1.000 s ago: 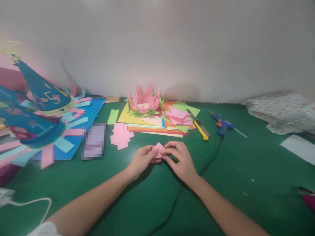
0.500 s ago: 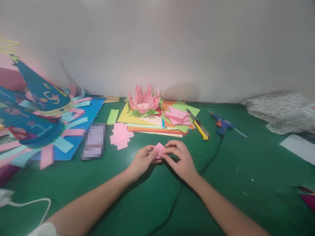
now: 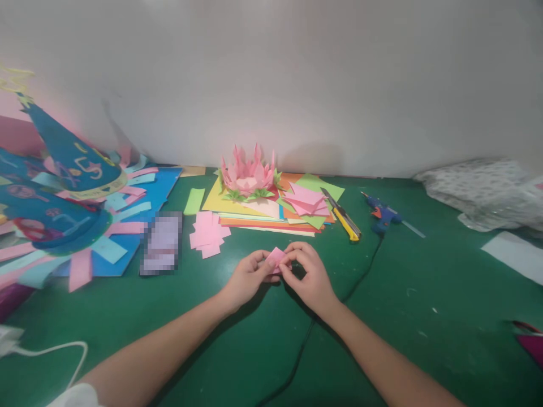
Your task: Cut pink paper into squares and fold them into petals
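A small folded piece of pink paper (image 3: 276,257) is held between both hands above the green table (image 3: 237,350). My left hand (image 3: 250,277) pinches its left side, thumb on top and fingers beneath. From the right, my right hand (image 3: 307,274) grips the paper's edge between thumb and fingertips. The fingers hide its lower part and the exact folds. Beyond the hands, to the left, lies a loose pile of pink paper pieces (image 3: 207,233). Behind stands a pink paper lotus (image 3: 248,175) with green leaves, resting on stacked coloured sheets (image 3: 271,226).
Right of the stack lie a yellow box cutter (image 3: 347,223) and a blue glue gun (image 3: 384,216), its black cord (image 3: 303,345) running under my right arm. A blurred phone-like object (image 3: 162,243) and blue paper cone hats (image 3: 72,152) are on the left. Plastic wrapping (image 3: 487,189) sits far right.
My right fingers have drawn in closer together at the paper's edge. The pink paper has shifted very slightly to the right; everything else stays in place.
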The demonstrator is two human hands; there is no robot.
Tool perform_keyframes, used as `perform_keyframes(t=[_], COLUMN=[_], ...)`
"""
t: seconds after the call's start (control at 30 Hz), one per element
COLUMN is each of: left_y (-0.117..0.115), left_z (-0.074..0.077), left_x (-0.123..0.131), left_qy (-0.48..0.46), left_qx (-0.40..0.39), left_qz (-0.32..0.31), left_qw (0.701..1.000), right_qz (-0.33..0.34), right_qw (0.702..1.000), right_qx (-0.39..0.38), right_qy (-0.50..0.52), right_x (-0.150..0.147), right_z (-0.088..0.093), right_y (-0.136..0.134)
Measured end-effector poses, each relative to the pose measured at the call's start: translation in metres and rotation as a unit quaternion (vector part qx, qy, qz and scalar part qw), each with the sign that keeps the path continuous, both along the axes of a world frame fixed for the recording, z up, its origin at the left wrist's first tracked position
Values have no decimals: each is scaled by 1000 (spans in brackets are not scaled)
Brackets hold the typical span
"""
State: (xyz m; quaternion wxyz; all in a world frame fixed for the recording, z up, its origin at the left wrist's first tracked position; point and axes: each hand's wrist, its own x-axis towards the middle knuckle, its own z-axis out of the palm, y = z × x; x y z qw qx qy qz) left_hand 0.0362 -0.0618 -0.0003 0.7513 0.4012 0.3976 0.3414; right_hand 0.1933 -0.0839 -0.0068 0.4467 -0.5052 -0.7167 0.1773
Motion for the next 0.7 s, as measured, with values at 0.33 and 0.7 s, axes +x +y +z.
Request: perform_keyframes(t=[0.33,0.7], left_y=[-1,-1], left_z=[2,-2], left_x=[1,1], left_qy=[1,10], left_qx=[10,12], left_qz=[-5,-11], left_qw=[1000,1000], right_qz=[24,14], right_qw=[999,996], right_qx=[-5,-40], right_qy=[44,72], right_x=[-2,-2], right_z=[-6,-9], right_y=[2,2])
